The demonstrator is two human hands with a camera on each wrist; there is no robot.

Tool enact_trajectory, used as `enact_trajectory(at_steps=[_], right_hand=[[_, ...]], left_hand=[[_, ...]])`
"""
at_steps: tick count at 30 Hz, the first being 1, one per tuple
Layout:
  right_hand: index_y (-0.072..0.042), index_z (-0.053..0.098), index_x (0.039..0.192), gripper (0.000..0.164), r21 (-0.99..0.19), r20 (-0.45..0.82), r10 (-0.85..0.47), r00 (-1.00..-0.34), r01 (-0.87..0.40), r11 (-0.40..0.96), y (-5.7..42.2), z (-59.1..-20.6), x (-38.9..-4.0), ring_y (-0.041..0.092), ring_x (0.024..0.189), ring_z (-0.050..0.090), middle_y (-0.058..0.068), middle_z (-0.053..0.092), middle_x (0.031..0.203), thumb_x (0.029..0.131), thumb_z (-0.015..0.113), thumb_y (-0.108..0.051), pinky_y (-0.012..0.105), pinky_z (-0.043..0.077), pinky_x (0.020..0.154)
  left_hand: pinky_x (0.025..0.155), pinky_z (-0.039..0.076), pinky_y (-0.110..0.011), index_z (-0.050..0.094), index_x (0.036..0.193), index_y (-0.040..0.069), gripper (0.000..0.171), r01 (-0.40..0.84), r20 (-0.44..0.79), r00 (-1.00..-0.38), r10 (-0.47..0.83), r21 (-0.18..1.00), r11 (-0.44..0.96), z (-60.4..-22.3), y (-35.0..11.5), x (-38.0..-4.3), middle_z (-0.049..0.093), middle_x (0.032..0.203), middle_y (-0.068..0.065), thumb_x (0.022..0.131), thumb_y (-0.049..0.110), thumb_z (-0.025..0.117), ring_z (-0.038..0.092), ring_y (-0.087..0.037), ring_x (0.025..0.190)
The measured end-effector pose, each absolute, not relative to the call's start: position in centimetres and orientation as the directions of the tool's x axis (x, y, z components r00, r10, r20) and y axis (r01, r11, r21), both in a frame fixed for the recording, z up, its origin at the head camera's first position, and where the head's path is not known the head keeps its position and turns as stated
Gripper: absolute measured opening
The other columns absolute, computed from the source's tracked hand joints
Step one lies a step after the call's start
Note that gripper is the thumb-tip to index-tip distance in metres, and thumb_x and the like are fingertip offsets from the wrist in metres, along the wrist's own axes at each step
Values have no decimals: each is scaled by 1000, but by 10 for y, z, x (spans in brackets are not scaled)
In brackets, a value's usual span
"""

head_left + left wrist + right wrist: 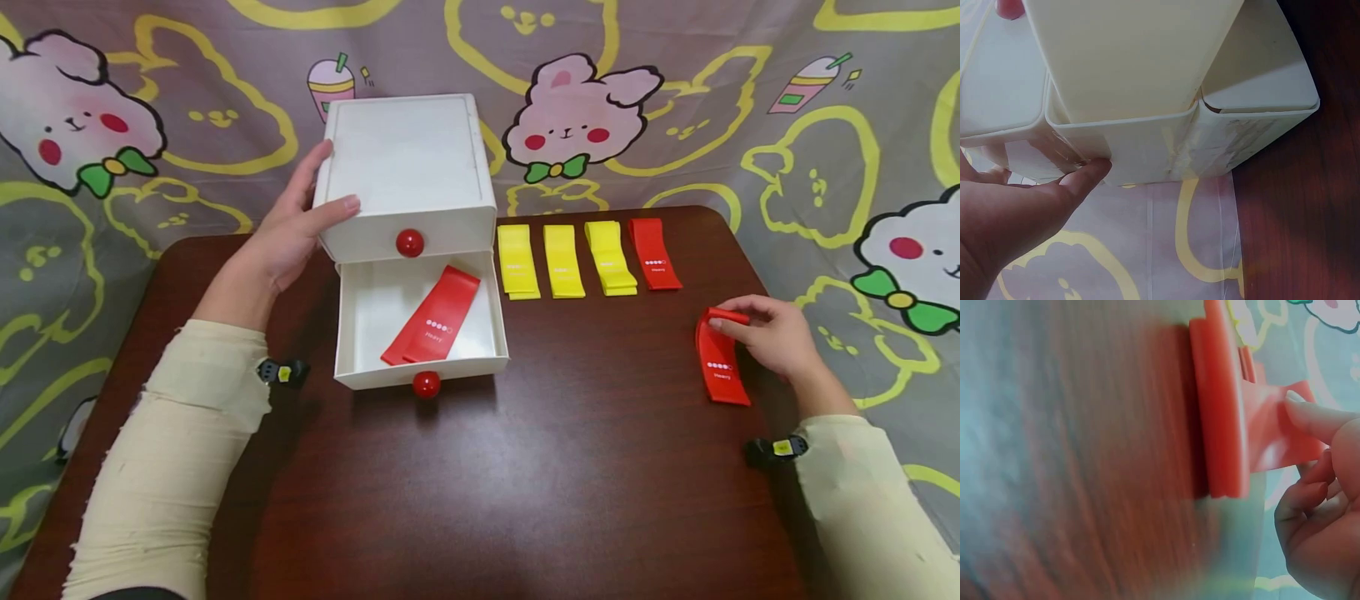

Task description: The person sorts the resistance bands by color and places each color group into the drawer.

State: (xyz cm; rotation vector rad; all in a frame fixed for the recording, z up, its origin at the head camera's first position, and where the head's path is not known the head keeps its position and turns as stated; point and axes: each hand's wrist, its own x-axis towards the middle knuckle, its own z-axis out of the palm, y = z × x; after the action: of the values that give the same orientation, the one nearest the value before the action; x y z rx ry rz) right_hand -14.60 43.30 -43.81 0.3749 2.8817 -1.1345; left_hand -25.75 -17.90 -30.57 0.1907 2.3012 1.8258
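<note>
Well to the right of the white drawer unit (405, 154), near that edge of the table (525, 483), the right hand (776, 333) pinches the gathered red band (722, 367) at the end toward the unit's back. Its thumb lies over a raised flap, with fingers behind it. Whether the band's other end touches the table I cannot tell.

This band lies on the unit's side of the right hand, so the bare stretch of table between it and the unit opens to that hand's left. Its long axis runs roughly along the line on which the lower drawer (378, 377) slides out, with the end toward the wearer slanting slightly away from the unit. The right hand is much the nearer one to it; the left hand (288, 225) is across the unit, on its left side, fingers spread along the wall and thumb laid over the top edge, pressing rather than curled round anything.

Just beside the unit's right side, three yellow bands (564, 260) stand in a row, ended by an outer red band (656, 254). Inside the unit's pulled-out lower drawer lies a diagonal red band (431, 321), its upper end toward the drawer's right wall.
</note>
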Motion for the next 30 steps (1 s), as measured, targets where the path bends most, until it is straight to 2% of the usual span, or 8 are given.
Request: enact_trajectory(at_steps=[4,6,20,26,30], right_hand=[[-9,65,124,50,-700,-73,231,-970,214,681,427,-432,-140,23,92,54,-15,65,96,90,72,-45,18,50,67],[-8,65,123,48,-715,-52,236,-970,201,670,423,-429,-138,20,88,55,-20,65,91,90,73,-42,17,50,67],[-4,68,114,35,-796,48,234,-971,104,596,398,-416,-134,13,73,63,-14,70,86,89,78,-27,16,50,64],[-4,69,114,32,-801,97,217,-971,53,596,385,-409,-135,12,69,58,-16,69,86,90,78,-23,16,50,61],[-4,69,112,28,-805,148,193,-970,-5,593,375,-403,-136,14,63,55,-11,69,86,89,78,-19,18,48,57]], left_hand=[[115,17,-57,13,157,47,87,-20,-73,-972,224,973,230,-306,-179,-258,8,164,6,92,37,70,15,-24,147],[115,17,-57,13,157,47,87,-21,-74,-972,224,973,230,-306,-179,-258,8,164,6,92,37,70,14,-24,147],[114,19,-57,13,157,47,87,-22,-75,-972,223,973,228,-307,-180,-258,8,164,7,92,38,70,15,-24,147],[114,21,-57,13,157,47,88,-22,-74,-971,226,974,225,-307,-180,-258,9,164,6,92,38,71,17,-25,147],[113,22,-57,13,157,47,88,-21,-73,-971,225,974,226,-307,-180,-257,9,164,7,91,39,71,17,-25,147]])
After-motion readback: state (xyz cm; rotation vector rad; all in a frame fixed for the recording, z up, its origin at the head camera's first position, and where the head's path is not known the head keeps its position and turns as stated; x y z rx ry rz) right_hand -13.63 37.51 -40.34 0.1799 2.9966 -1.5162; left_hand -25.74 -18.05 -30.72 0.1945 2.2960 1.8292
